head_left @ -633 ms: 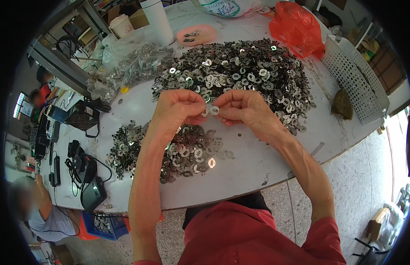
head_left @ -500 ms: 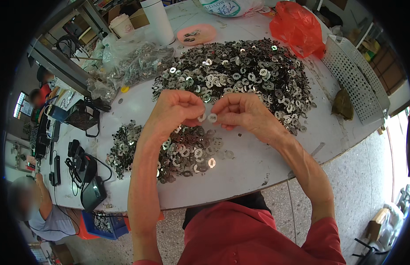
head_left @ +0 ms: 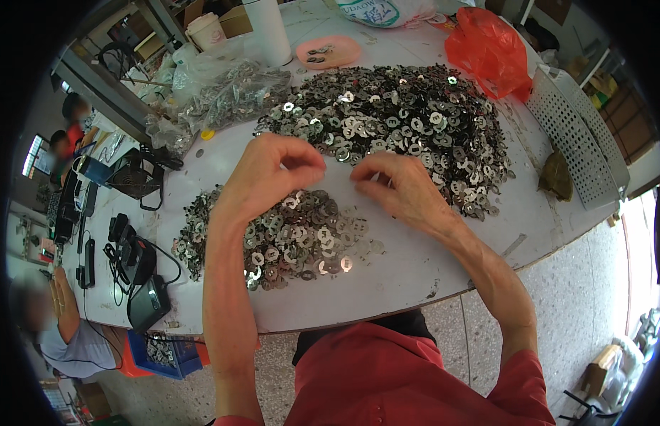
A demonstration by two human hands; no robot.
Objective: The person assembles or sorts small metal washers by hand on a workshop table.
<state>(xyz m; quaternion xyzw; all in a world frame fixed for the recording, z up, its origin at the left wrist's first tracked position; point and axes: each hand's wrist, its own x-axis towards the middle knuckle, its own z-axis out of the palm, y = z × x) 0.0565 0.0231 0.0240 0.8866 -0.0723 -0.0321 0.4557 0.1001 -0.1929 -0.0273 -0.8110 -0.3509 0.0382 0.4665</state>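
Head view: left hand (head_left: 269, 177) and right hand (head_left: 397, 186) are now seen drawn apart, fingertips no longer meeting as 0.5 s ago. Both are loosely curled, fingers pinched; whether a washer is held can't be told. Hands are poised btwn the big washer heap (head_left: 401, 128) and the smaller near pile (head_left: 287, 234) on the white table (head_left: 415, 270). Judged: one piece was just dealt w/, next pick pending.

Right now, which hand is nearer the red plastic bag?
Right. The right hand is closer, below-left of the red plastic bag; the left hand sits farther left, across the big washer pile.
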